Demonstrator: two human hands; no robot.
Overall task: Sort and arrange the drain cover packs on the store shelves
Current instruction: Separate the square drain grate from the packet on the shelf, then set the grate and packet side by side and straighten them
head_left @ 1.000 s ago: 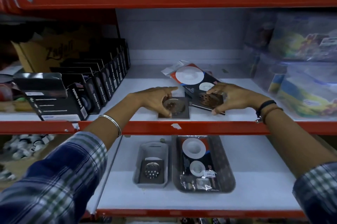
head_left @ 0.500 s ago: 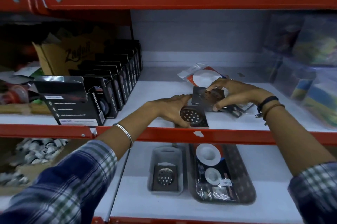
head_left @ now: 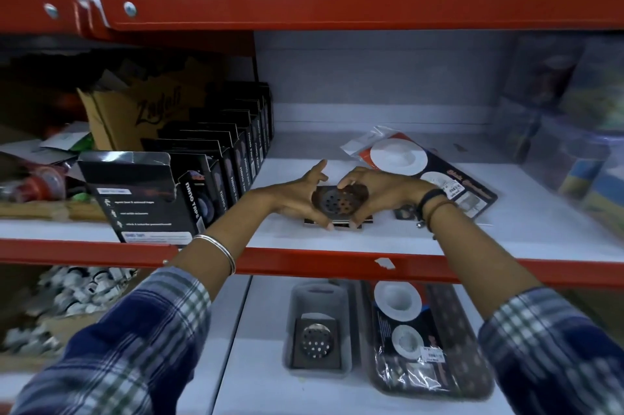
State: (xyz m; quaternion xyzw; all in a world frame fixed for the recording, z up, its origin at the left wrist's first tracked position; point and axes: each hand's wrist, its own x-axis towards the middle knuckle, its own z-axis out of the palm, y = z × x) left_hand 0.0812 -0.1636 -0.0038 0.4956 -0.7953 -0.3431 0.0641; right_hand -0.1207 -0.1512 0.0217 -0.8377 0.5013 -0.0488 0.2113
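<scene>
On the middle shelf (head_left: 422, 245), near its front edge, your left hand (head_left: 297, 196) and right hand (head_left: 381, 193) both clasp one square drain cover (head_left: 339, 203). It rests on the shelf, a pack (head_left: 452, 174) just right.

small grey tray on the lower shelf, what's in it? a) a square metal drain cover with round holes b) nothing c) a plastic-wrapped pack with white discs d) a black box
a: the small grey tray holds one square metal drain cover with a round perforated centre; the plastic-wrapped pack with white discs lies in the darker tray beside it.
</scene>
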